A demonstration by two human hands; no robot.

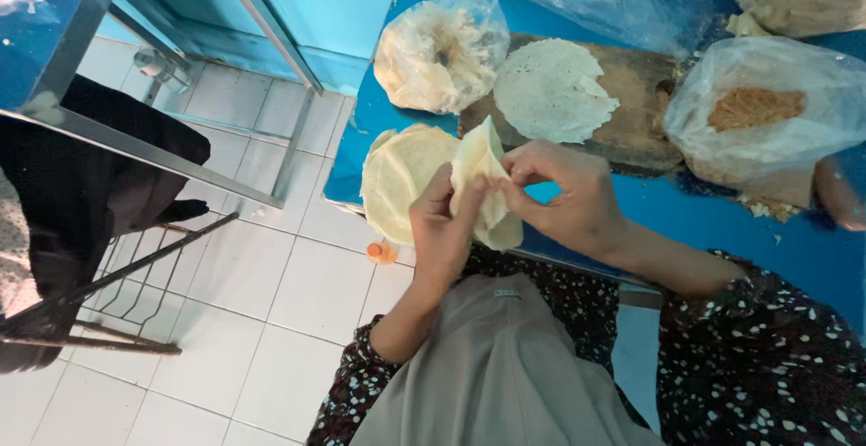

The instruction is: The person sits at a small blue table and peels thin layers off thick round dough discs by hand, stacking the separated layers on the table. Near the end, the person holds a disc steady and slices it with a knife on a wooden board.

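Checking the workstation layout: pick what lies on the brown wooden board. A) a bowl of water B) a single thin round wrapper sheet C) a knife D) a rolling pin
B: one thin, pale round wrapper sheet lies flat on the brown wooden board, with no tool or bowl on it, while both hands fold another sheet nearer the table edge.

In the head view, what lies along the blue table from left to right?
Stack of round wrappers → folded wrapper held in both hands → single lacy wrapper on the wooden board → plastic bag of brown filling.
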